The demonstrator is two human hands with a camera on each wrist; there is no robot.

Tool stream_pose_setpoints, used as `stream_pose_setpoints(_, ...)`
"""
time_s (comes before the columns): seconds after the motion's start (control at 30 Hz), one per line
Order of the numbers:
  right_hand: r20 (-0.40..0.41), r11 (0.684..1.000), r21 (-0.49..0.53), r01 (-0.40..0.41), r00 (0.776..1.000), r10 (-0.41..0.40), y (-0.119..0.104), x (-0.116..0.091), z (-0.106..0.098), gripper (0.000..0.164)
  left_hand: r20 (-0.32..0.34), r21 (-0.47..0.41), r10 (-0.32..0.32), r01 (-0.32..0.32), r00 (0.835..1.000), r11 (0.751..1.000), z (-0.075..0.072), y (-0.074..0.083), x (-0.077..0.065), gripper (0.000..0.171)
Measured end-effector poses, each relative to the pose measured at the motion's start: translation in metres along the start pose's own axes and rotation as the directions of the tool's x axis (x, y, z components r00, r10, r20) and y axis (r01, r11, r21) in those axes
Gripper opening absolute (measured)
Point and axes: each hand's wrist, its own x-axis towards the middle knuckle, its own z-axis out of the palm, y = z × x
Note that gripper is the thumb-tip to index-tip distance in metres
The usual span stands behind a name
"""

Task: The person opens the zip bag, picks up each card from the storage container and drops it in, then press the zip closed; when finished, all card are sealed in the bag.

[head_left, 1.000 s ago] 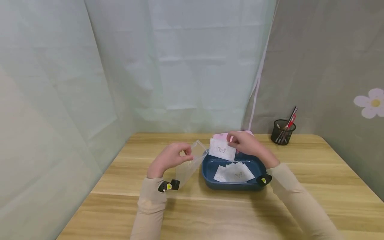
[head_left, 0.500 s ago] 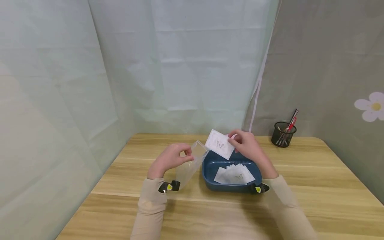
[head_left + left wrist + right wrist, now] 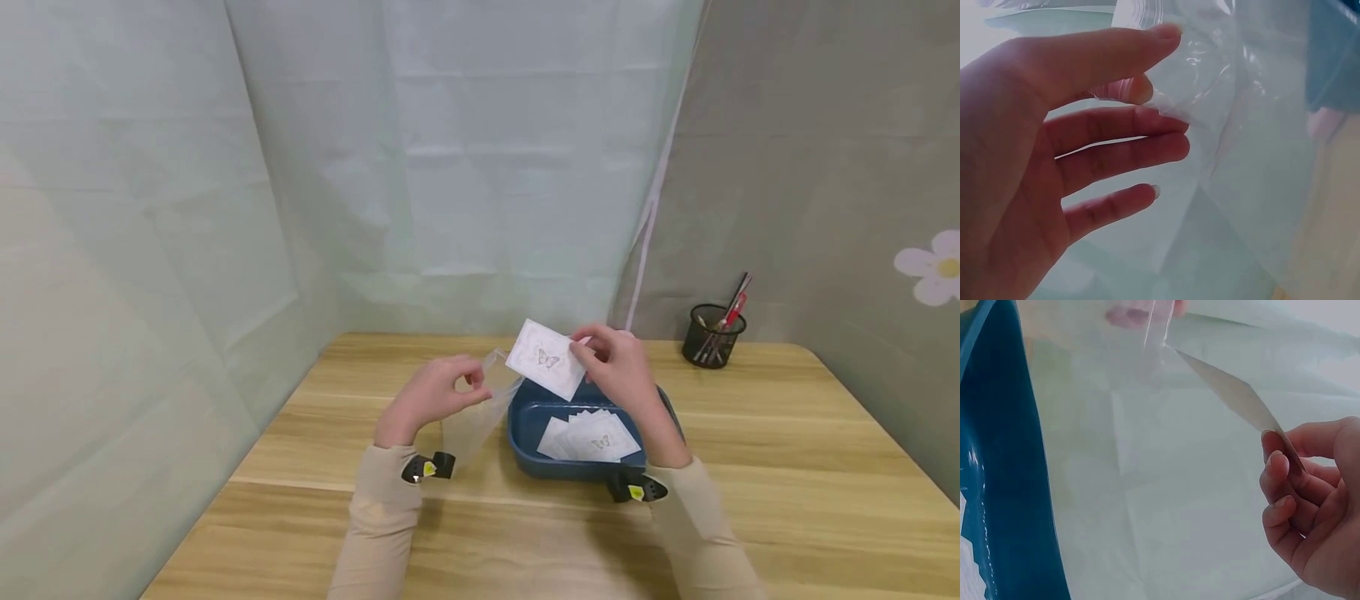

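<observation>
The right hand is pinching a white butterfly-printed card by its right-hand corner, thumb against curled fingers; most of the card is projecting leftward beyond the fingertips, tilted, its far corner pointing at the mouth of a clear zip-seal bag. Whether that corner is touching the bag cannot be told. The left hand is pinching the bag near its ridged seal between thumb and index finger, the other three fingers standing apart; the film is hanging below and to the right of this grip. In the head view, the held card is overlapping the far-left rim of a blue tray, where similar cards are lying fanned out.
</observation>
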Motion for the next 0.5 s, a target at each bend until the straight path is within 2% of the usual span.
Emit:
stream_pose_setpoints(0.3, 0.066, 0.999, -0.034, 0.018, 0.998, -0.015, -0.003, -0.002, 0.003, 0.012, -0.020, 0.105, 0.011, -0.009, 1.000, 0.994, 0.006, 0.003, 0.004, 0.023)
stream_pose_setpoints(0.5, 0.109, 0.997, -0.063, 0.039, 0.994, -0.032, -0.003, -0.004, 0.003, 0.008, -0.035, 0.123, 0.015, -0.011, 0.999, 0.992, 0.011, 0.002, 0.005, 0.024)
